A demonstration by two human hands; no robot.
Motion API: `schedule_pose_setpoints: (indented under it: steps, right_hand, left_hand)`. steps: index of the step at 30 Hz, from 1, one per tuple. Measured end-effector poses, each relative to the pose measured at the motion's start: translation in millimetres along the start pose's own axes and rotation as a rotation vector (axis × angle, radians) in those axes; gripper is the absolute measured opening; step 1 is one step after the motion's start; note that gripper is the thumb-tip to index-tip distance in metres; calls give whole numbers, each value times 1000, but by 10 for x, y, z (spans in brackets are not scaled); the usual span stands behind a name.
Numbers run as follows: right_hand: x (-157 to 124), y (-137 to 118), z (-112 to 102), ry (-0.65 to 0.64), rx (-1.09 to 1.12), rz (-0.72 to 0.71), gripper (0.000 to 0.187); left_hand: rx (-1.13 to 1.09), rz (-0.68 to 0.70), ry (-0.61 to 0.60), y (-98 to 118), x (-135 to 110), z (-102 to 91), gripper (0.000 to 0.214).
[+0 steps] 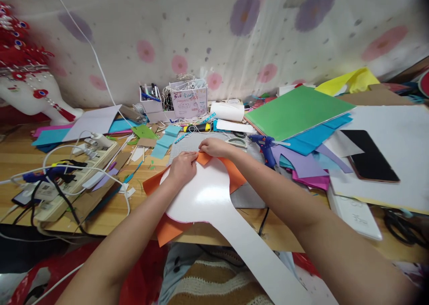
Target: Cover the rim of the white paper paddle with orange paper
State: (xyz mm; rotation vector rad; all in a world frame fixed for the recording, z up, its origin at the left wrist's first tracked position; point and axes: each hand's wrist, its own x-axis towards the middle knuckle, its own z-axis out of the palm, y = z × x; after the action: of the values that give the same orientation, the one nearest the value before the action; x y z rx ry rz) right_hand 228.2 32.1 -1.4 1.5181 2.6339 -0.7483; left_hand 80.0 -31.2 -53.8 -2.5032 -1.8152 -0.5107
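A white paddle-shaped card (208, 193) lies over an orange paper sheet (167, 229) on the wooden desk (20, 148). Its long handle runs off the near edge toward me. My left hand (182, 167) rests on the round top of the card, its fingers curled and pressing on the orange sheet's far edge. My right hand (214, 147) is closed on the same orange edge, pinching it just beyond the card. Both hands meet at the card's far rim. A grey mat (248, 195) shows underneath.
A power strip (77, 171) with tangled cables sits at left. A blue glue gun (266, 146), scissors (236, 142), a green sheet (295, 110), coloured papers and a black phone (370, 155) lie at right. Pen boxes (187, 102) stand at the back.
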Motion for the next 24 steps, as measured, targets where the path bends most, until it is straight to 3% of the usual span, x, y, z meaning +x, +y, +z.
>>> schedule_pose_setpoints:
  steps: [9,18,24]
  right_hand:
    - [-155,26,-68,22,-82,34,31]
    - [-727,380,-155,-25,11,-285,50]
    - [-1011,540,-90,155,-73,-282,49]
  left_hand:
    - [3,7,-26,-4,7,3,37]
    - [-13,6,-29,44,-8,-79,36]
    - [5,12,-29,28,9,-80,36]
